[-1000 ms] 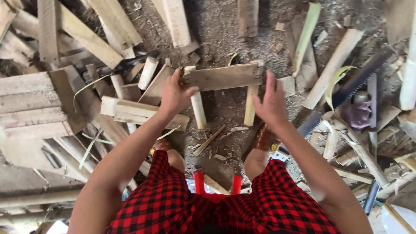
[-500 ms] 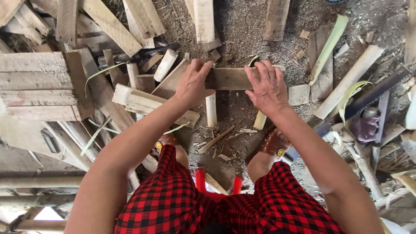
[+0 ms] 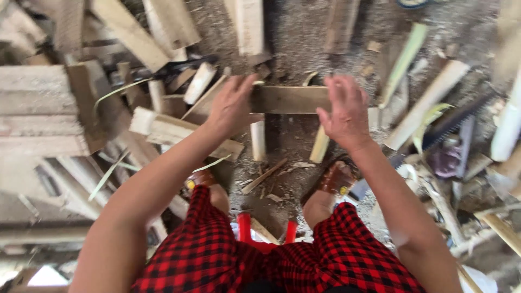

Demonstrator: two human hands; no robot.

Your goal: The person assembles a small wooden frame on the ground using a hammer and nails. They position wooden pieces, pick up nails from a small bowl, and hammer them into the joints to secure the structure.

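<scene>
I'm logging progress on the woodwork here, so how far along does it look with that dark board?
Done: the dark board lies across two pale upright sticks, with chips on the ground below. In hand: the left hand presses the board's left end; the right hand is open over its right end, not clearly gripping. Left: no fastening shows, and a saw and loose planks lie around unused.

Two hands, left hand [image 3: 230, 106] and right hand [image 3: 343, 111], one dark plank [image 3: 287, 99] between them, two pale upright pegs [image 3: 258, 140], two brown sandals [image 3: 334, 179], two red stool legs [image 3: 244, 227], one handsaw [image 3: 453, 122]
</scene>
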